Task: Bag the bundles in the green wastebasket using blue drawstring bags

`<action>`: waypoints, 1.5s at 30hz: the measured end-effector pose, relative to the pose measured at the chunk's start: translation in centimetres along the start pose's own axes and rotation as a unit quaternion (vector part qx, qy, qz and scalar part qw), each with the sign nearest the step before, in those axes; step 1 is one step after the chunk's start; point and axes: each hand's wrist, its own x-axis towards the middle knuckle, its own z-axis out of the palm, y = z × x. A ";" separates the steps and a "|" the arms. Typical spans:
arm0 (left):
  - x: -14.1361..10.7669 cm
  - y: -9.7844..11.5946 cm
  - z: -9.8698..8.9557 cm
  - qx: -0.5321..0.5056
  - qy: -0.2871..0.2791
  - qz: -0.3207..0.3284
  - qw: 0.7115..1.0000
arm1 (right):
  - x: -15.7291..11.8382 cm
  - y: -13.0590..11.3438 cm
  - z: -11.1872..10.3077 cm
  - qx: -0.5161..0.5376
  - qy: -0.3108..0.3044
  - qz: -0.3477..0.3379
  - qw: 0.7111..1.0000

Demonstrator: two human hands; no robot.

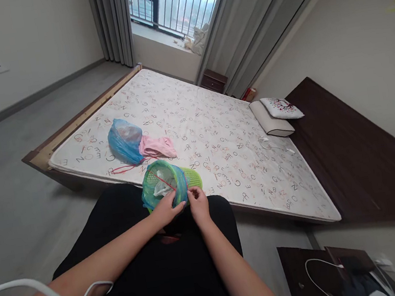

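A green mesh basket (193, 178) lies tilted on my lap beside the bed edge, its opening facing left toward me. A translucent blue bag (148, 193) lines it and folds over its rim, with crumpled white material (161, 184) inside. A red string (162, 179) crosses the opening. My left hand (165, 209) grips the bag at the near side of the rim, fingers closed. Close to its right, my right hand (198, 201) pinches at the red string by the bag's edge.
On the patterned mattress (194, 124) lie a blue plastic bag (125, 141), a pink cloth (158, 146) and pillows (271, 119). A dark nightstand (294, 272) with a white cable stands at the lower right. White cables cross near my left arm.
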 end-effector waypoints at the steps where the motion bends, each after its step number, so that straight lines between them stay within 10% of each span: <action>1: 0.3 0.1 0.0 0.012 -0.007 0.006 1.000 | 0.2 0.0 -0.5 0.016 0.005 0.013 1.000; 13: 2.4 1.8 0.7 0.127 -0.122 0.017 0.984 | 0.3 -1.8 -4.1 0.298 0.026 0.179 0.937; 20: 3.6 3.2 1.1 0.100 -0.194 0.105 0.970 | -1.0 -5.3 -6.5 0.353 0.016 0.066 0.933; 31: 4.7 5.5 1.8 0.052 -0.108 0.105 0.987 | -1.4 -4.3 -6.1 -0.064 -0.053 -0.183 0.980; 45: 6.4 13.8 -8.9 -0.079 0.113 -0.025 0.990 | 0.3 0.0 -6.9 -0.372 -0.003 -0.289 0.882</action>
